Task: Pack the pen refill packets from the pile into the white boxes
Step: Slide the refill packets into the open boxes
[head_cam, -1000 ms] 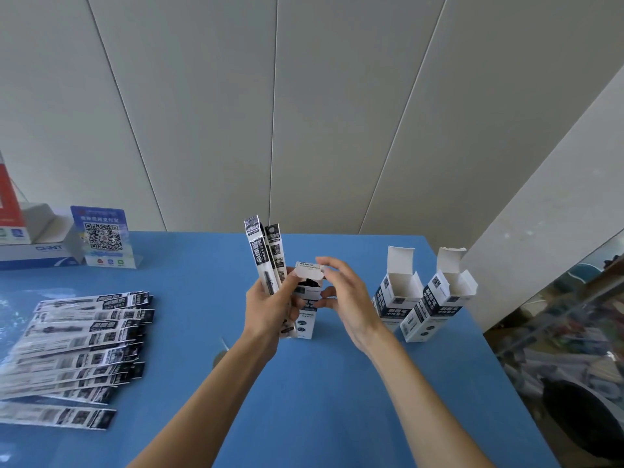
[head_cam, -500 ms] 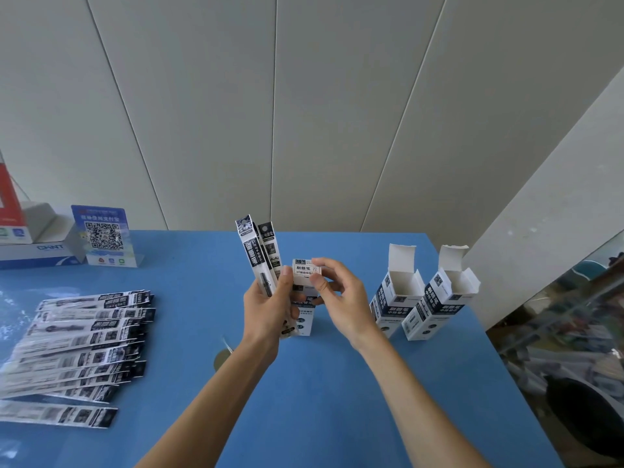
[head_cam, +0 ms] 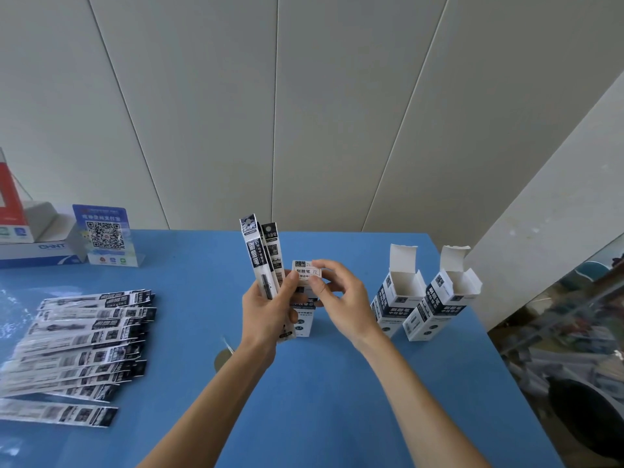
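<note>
Left hand point(head_cam: 266, 312) grips two packets point(head_cam: 261, 256) low; light, floppy, slick film. Right hand point(head_cam: 337, 298) fingers pinch box point(head_cam: 304, 298) flap; thin card

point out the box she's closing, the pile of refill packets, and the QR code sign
held box point(head_cam: 305, 276), head view, on its printed top flap.
pile of refill packets point(head_cam: 81, 346), head view, on the middle of the stack.
QR code sign point(head_cam: 104, 235), head view, on the code square.

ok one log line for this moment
left hand: holds two refill packets | right hand: pinches white box lid flap | two white boxes open
</note>
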`<state>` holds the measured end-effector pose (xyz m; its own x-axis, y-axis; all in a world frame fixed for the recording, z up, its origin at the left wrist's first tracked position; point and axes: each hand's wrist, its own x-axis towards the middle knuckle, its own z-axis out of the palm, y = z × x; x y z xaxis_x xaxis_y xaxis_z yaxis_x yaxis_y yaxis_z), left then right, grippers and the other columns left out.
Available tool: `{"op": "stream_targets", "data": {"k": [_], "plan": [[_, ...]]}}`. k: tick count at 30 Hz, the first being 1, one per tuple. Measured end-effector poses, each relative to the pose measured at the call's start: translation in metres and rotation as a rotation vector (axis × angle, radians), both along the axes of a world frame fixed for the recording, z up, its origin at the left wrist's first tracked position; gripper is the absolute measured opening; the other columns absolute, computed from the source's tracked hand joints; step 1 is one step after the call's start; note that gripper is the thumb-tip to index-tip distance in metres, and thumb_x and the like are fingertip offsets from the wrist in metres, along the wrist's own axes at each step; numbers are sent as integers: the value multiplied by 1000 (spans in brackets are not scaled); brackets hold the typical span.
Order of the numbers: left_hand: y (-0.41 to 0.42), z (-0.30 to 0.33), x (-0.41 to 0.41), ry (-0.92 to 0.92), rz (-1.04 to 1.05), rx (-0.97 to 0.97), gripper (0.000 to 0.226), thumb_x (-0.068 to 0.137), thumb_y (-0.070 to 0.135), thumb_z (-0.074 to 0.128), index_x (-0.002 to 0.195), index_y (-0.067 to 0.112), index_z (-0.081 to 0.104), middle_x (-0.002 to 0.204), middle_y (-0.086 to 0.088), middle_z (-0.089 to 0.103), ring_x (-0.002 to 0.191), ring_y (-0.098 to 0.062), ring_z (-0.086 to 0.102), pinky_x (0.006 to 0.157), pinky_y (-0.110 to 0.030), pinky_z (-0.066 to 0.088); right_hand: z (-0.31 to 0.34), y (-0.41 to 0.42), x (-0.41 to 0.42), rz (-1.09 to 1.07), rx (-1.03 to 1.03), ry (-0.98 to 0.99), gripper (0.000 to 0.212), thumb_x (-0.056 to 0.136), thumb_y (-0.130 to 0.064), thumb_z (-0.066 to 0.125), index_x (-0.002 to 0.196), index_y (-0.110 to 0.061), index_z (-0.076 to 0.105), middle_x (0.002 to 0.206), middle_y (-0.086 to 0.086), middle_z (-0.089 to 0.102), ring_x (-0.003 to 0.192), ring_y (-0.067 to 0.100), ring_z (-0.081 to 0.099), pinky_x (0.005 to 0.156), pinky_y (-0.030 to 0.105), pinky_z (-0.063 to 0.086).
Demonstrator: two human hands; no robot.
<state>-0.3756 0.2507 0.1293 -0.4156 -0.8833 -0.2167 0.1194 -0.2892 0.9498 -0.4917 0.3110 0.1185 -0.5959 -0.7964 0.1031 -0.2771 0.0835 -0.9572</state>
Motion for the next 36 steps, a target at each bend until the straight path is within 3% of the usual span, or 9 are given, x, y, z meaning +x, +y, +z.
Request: {"op": "stream_targets", "data": {"k": [5,8,12,15,20,24,29,32,36], "plan": [[2,0,-1,-34,2,-45,6,92,18,66,92,12,67,78,-8,74,56,-11,67,43,-21,45,1,1,-1,15,20,-114,23,89,-22,64,103,-40,63,109,-11,67,105,9,61,91,46,51],[0,-1,0,-107,19,-116,14,89,28,69,91,15,66,76,-7,73,53,-13,64,44,-23,45,6,3,-2,9,64,-103,27,87,-30,66,109,-44,60,117,-10,61,97,13,64,90,45,52],[-6,4,13,-225,41,-226,28,87,41,68,81,16,58,68,-8,61,41,-14,53,41,-26,41,18,10,2,-81,104,141,34,87,-34,66,119,-35,55,117,-8,53,87,8,60,80,18,48],[-8,23,22,-240,-33,-366,28,88,36,67,75,17,51,57,-5,57,38,-17,53,37,-26,39,39,18,8,-101,-6,259,24,87,-30,67,110,-27,61,101,-7,61,78,6,58,70,19,47],[4,59,23,-247,-313,-583,22,84,22,74,82,14,53,49,5,55,34,-10,52,33,-16,37,88,34,11,49,-94,-25,17,82,-25,72,97,-19,66,72,-11,66,62,6,56,58,19,44],[26,71,13,-253,-515,-648,22,92,20,63,75,19,48,60,-19,58,37,-11,57,32,-15,36,100,57,1,31,-106,-78,14,85,-14,69,77,-3,67,53,-1,57,47,12,48,47,23,38],[44,65,-5,-266,-658,-544,35,103,36,37,88,8,51,64,-18,60,44,-17,62,44,-27,45,96,86,-12,-115,-173,-141,17,86,-16,68,75,-4,67,53,4,57,46,15,47,50,27,42],[56,68,-12,-194,-757,-516,30,102,34,40,80,17,49,64,-20,56,40,-13,58,38,-23,42,92,99,-19,-168,-238,-252,18,86,-22,66,79,-4,65,59,4,57,51,15,48,55,30,43],[66,67,-22,-110,-753,-474,20,97,23,57,80,13,53,58,-13,54,36,-12,54,36,-22,44,90,116,-27,-64,-288,-421,42,80,-35,65,92,5,60,67,9,57,58,18,48,56,24,45]]}}
